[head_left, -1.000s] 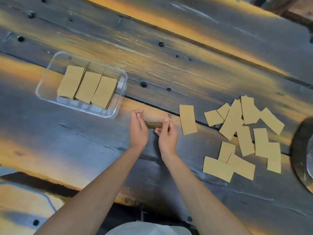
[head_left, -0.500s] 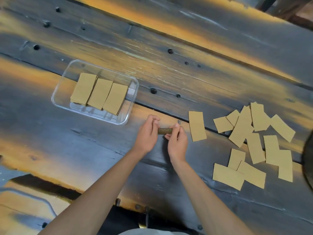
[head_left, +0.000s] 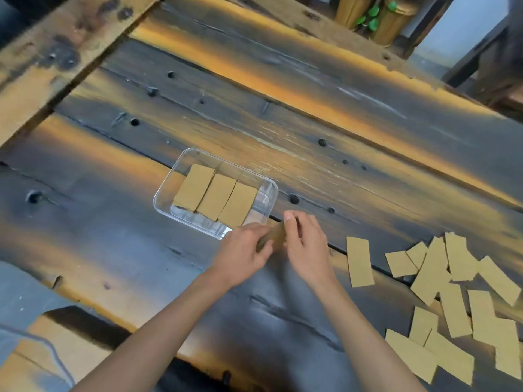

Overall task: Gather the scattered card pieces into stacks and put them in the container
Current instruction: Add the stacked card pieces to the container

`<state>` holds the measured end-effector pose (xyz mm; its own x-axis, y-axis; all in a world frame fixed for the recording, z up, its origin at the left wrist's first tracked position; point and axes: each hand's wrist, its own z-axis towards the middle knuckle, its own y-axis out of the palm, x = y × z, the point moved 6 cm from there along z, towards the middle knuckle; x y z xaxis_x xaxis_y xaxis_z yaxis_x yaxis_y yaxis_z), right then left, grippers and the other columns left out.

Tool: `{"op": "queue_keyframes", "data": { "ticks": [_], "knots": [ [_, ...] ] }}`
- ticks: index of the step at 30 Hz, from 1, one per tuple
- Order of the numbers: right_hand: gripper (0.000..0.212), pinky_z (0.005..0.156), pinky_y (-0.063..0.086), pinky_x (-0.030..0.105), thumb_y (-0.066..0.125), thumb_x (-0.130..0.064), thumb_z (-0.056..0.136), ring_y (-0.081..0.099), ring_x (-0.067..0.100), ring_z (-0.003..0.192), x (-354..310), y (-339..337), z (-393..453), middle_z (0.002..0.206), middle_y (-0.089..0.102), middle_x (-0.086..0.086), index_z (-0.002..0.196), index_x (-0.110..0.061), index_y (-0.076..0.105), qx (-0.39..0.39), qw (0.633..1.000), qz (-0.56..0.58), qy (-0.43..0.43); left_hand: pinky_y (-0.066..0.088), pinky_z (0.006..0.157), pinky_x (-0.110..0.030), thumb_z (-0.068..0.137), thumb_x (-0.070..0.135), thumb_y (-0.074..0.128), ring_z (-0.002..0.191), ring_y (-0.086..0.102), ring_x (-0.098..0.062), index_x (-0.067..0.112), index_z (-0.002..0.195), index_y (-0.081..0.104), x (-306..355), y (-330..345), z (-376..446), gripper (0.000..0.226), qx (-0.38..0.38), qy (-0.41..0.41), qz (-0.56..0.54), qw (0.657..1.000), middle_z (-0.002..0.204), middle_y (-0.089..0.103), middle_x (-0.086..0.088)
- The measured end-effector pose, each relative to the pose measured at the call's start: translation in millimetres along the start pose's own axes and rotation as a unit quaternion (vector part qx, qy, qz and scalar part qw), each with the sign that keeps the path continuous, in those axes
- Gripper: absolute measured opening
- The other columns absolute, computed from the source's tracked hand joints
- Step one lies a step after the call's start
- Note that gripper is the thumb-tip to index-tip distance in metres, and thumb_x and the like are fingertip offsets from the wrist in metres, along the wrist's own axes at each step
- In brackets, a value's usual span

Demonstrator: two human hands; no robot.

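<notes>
- Where the desk [head_left: 113, 250] runs dark and orange-streaked at far left, nothing of the task lies on it.
- Container [head_left: 162, 190]: clear plastic, rectangular, left of centre on desk. 3 card stacks [head_left: 216, 196] inside, side by side, tilted w/ long edges touching or overlapping.
- Left hand [head_left: 243, 254]: just below-right of container's near corner, partly over its rim. Fingers curled, pinching the left end of a held stack [head_left: 276, 236].
- Held stack: brown card pieces, seen mostly edge-on, raised betw. both hands, right beside container's near-right corner. Can't tell if it touches the desk.
- Right hand [head_left: 307, 247]: thumb up at the stack's top, fingers bent round its right side, pressing it vs. the left hand.
- Single card [head_left: 359, 261]: flat on desk, right of the hands, apart from the rest.
- Loose cards [head_left: 458, 295]: scattered heap at far right, many overlapping, various angles, well apart from container.
</notes>
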<state>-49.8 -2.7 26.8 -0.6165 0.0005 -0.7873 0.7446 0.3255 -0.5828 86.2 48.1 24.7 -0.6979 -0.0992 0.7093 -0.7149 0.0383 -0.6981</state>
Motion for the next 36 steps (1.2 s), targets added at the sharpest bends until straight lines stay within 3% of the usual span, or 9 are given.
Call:
{"op": "queue_keyframes", "data": {
  "ticks": [4, 7, 9, 12, 19, 22, 26, 29, 36],
  "knots": [
    [0.039, 0.082, 0.058, 0.032, 0.056, -0.039, 0.1, 0.069, 0.014, 0.09, -15.5, 26.3, 10.4, 0.128, 0.054, -0.011, 0.136, -0.027, 0.052, 0.006, 0.987, 0.144, 0.075, 0.059, 0.073, -0.034, 0.091, 0.019, 0.064, 0.074, 0.071, -0.018, 0.017, 0.091, 0.075, -43.4, -36.7, 1.2, 0.011, 0.031, -0.148, -0.259, 0.954, 0.081, 0.075, 0.004],
    [0.024, 0.071, 0.058, 0.027, 0.063, -0.024, 0.098, 0.066, 0.013, 0.076, -20.4, 56.8, 19.3, 0.109, 0.069, -0.001, 0.121, -0.02, 0.065, -0.033, 0.954, 0.249, 0.163, 0.053, 0.074, -0.027, 0.094, 0.008, 0.063, 0.073, 0.063, -0.011, 0.013, 0.074, 0.072, -66.2, -63.4, 4.7, 0.022, 0.029, -0.198, -0.391, 0.899, 0.076, 0.07, 0.003],
    [0.014, 0.065, 0.054, 0.022, 0.063, -0.019, 0.098, 0.063, 0.012, 0.075, -28.9, 76.7, 24.6, 0.089, 0.071, 0.002, 0.108, -0.018, 0.073, -0.075, 0.935, 0.29, 0.188, 0.054, 0.079, -0.033, 0.095, 0.01, 0.062, 0.081, 0.066, -0.017, 0.004, 0.088, 0.073, -83.5, -76.2, 8.6, 0.014, 0.016, -0.222, -0.422, 0.879, 0.089, 0.075, -0.013],
    [0.015, 0.064, 0.053, 0.021, 0.065, -0.02, 0.097, 0.064, 0.01, 0.077, -40.0, 102.5, 36.3, 0.083, 0.072, 0.002, 0.108, -0.016, 0.075, -0.088, 0.925, 0.309, 0.203, 0.058, 0.077, -0.029, 0.096, 0.011, 0.06, 0.087, 0.07, -0.021, -0.002, 0.106, 0.071, -111.6, -90.3, 16.0, 0.02, 0.008, -0.252, -0.421, 0.871, 0.104, 0.074, -0.02],
    [0.03, 0.069, 0.053, 0.023, 0.081, -0.022, 0.083, 0.065, 0.007, 0.065, -50.8, 163.6, 69.2, 0.085, 0.076, -0.001, 0.108, -0.008, 0.073, -0.097, 0.894, 0.328, 0.291, 0.057, 0.069, -0.022, 0.094, 0.013, 0.063, 0.077, 0.072, -0.011, 0.004, 0.109, 0.072, -165.5, -109.3, 39.4, 0.019, 0.002, -0.301, -0.316, 0.9, 0.097, 0.076, -0.009],
    [0.028, 0.073, 0.052, 0.019, 0.081, -0.018, 0.084, 0.063, 0.003, 0.064, -44.8, 180.2, 75.8, 0.078, 0.074, -0.005, 0.107, -0.007, 0.073, -0.102, 0.874, 0.353, 0.316, 0.058, 0.081, -0.041, 0.088, 0.03, 0.061, 0.087, 0.072, -0.02, 0.015, 0.104, 0.072, -179.5, -117.2, 43.3, 0.025, -0.029, -0.274, -0.183, 0.944, 0.092, 0.076, -0.001],
    [0.033, 0.075, 0.053, 0.013, 0.082, -0.018, 0.083, 0.072, 0.006, 0.086, -33.9, 192.8, 82.0, 0.093, 0.078, 0.002, 0.112, -0.004, 0.071, -0.083, 0.865, 0.368, 0.33, 0.057, 0.072, -0.042, 0.086, 0.042, 0.048, 0.088, 0.068, -0.027, 0.022, 0.1, 0.067, -167.8, -138.6, 43.2, 0.031, 0.025, -0.243, 0.047, 0.969, 0.092, 0.074, -0.001],
    [0.031, 0.071, 0.053, 0.009, 0.079, -0.013, 0.085, 0.071, 0.003, 0.08, -30.9, 196.9, 87.0, 0.09, 0.075, 0.003, 0.112, 0.0, 0.071, -0.065, 0.868, 0.36, 0.337, 0.056, 0.076, -0.041, 0.089, 0.038, 0.05, 0.096, 0.066, -0.024, 0.023, 0.108, 0.068, -164.8, -152.7, 48.3, 0.03, 0.119, -0.205, 0.038, 0.971, 0.102, 0.072, 0.002],
    [0.022, 0.066, 0.054, 0.013, 0.081, -0.016, 0.084, 0.068, 0.012, 0.074, -40.9, 213.0, 95.3, 0.079, 0.071, 0.0, 0.102, -0.007, 0.071, -0.015, 0.898, 0.295, 0.328, 0.051, 0.088, -0.038, 0.083, 0.022, 0.062, 0.097, 0.061, -0.019, 0.02, 0.122, 0.057, -198.7, -136.4, 74.4, 0.039, 0.112, -0.212, -0.065, 0.969, 0.115, 0.06, 0.002]
  ]
}}
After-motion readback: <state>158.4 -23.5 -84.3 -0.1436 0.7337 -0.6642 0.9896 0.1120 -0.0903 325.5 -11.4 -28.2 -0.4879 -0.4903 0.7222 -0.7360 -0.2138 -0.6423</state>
